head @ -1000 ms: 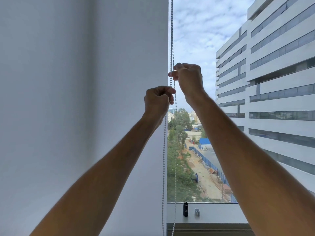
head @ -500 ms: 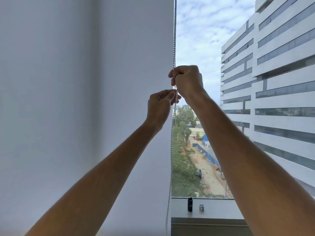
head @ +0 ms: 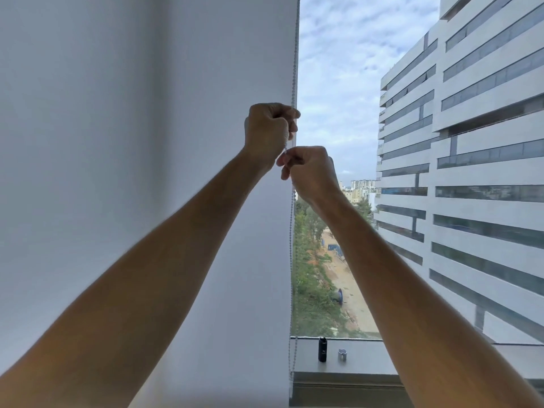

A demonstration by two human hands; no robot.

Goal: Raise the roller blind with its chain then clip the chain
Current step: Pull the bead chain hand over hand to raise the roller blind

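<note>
Roller blind [head: 141, 142]: white fabric, hanging to the left of both hands and filling the frame from the far left edge up to the chain. Its lower hem is not showing; the fabric is reaching down past the level of the sill.

Left hand [head: 268, 134]: raised higher than the right one, fingers curling tight into a fist around the chain [head: 291, 245]. The hand is sitting against the blind's right edge, back of the hand facing the camera.

Chain: a beaded loop running vertically along the blind's right edge. It is entering the left fist from above, passing between the two hands, then hanging straight down below the right hand to the sill level. Whether both strands of the loop are being gripped, I cannot tell.

Right hand [head: 312, 172]: sitting just below and slightly right of the left hand, nearly touching it. Thumb and fingers are curling in and pinching the chain at the left side of the hand.

Window sill [head: 368, 360]: lying well below both hands, grey. A small black cylinder [head: 322, 349] is standing upright on it, below the right hand, and a small pale grey object [head: 342, 355] is sitting just to its right.

Office building [head: 471, 172]: showing through the glass, far right of the hands.
</note>
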